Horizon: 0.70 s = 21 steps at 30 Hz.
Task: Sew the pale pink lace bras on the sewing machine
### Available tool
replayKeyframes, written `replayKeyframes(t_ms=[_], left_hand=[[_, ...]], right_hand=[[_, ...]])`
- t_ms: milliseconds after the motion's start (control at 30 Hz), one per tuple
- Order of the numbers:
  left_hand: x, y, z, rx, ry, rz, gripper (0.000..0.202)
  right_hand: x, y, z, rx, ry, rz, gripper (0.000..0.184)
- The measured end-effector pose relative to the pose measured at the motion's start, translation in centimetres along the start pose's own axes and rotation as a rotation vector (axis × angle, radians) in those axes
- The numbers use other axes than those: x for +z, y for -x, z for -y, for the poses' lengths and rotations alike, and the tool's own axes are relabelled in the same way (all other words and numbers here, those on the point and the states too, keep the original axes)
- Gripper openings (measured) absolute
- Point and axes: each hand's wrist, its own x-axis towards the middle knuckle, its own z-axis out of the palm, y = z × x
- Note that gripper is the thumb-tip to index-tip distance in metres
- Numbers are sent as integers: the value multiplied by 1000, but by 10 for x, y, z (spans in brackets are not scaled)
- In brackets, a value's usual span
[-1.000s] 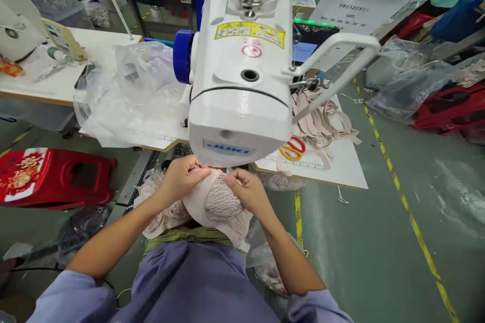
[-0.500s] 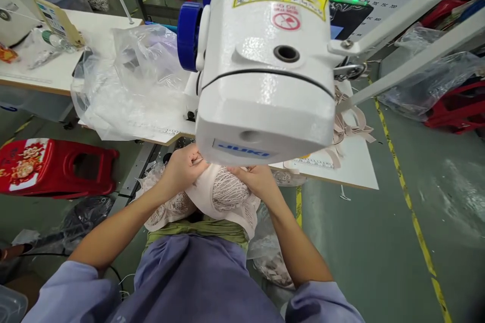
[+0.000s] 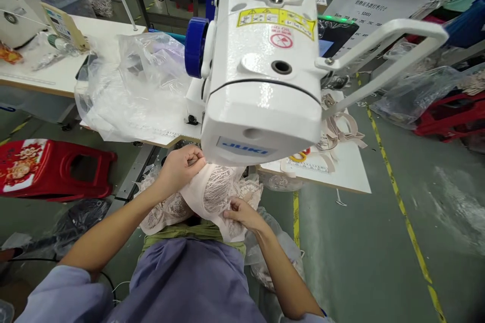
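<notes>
A beige lace garment piece lies in my lap just under the front of a white sewing machine. My left hand pinches its upper edge close to the machine's underside. Lower down, my right hand grips the lace edge of the same piece near my waist. The needle area is hidden by the machine head.
Crumpled clear plastic bags lie on the table left of the machine. Beige straps and red and yellow scissors rest on the table at the right. A red stool stands on the floor at left. A yellow floor line runs at right.
My right hand has dropped from the top of the lace piece, near the machine, to its lower edge. The left hand has stayed at the upper edge. The view shifted slightly.
</notes>
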Motion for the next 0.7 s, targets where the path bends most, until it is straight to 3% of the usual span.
replayKeyframes(t_ms=[100, 300, 500, 600, 667, 700], left_hand=[[1, 1, 2, -20, -41, -4, 17], [3, 4, -1, -31, -36, 20, 19], [0, 17, -1, 82, -112, -120, 16], [7, 37, -13, 269, -160, -211, 15], [15, 54, -29, 510, -129, -169, 23], [19, 62, -38, 644, -116, -92, 31]], right_hand=[[0, 12, -9, 50, -169, -158, 44], [3, 29, -8, -20, -256, -439, 51], [3, 56, 14, -108, -188, -445, 42], [4, 67, 32, -181, -67, -369, 39], [10, 72, 50, -262, 114, -281, 37], [15, 74, 61, -300, 229, -220, 37]])
